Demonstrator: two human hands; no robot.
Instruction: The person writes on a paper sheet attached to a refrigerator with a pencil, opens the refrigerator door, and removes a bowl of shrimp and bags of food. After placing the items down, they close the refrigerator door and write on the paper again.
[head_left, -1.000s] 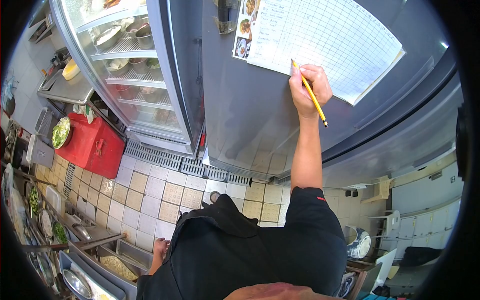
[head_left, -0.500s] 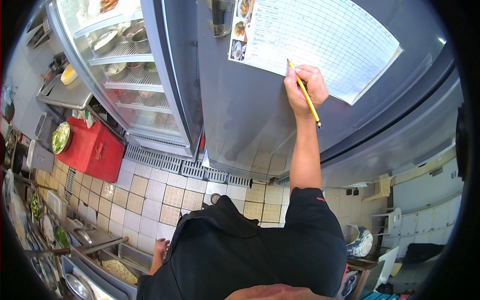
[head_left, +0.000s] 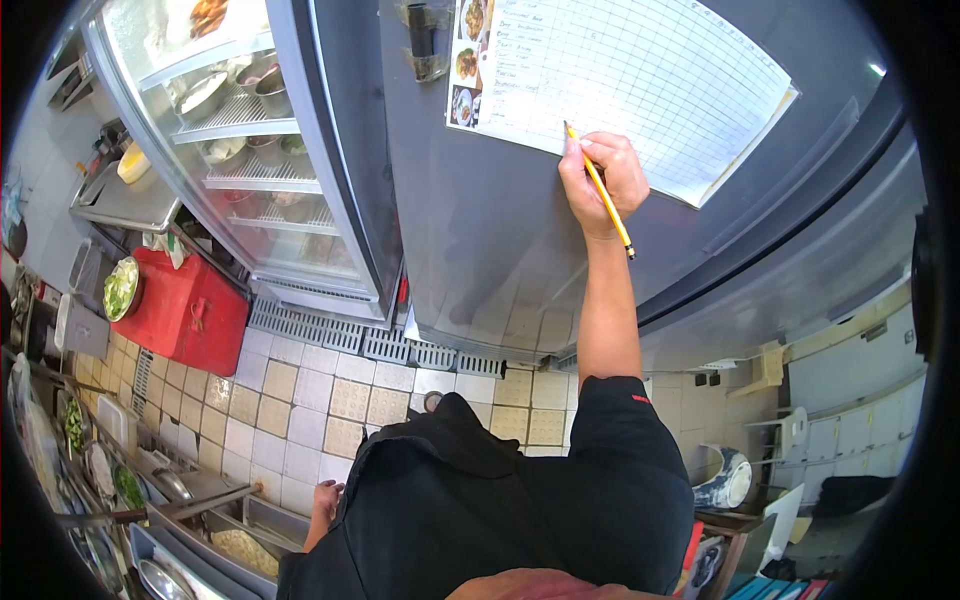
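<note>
A yellow pencil (head_left: 601, 188) is pinched in my right hand (head_left: 606, 180), its dark tip touching or just over the lower edge of a gridded paper sheet (head_left: 640, 75). Handwritten lines and small food photos run down the sheet's left side. The paper is fixed to a grey refrigerator door (head_left: 480, 230), and a dark holder (head_left: 421, 40) is taped beside it. Low at my side, my left hand (head_left: 326, 497) hangs by the black apron (head_left: 430, 450), with loosely bent fingers and nothing visible in it; part of it is hidden.
To the left stands a glass-door fridge (head_left: 250, 150) with metal containers on its shelves. A red cooler box (head_left: 190, 310) sits on the tiled floor, with a bowl of leafy greens (head_left: 122, 288) at its edge. Food trays (head_left: 240, 545) line the counter at lower left.
The view has shifted slightly, so the sheet and my right hand appear a little further left. The pencil stays in my right hand near the sheet's lower edge.
</note>
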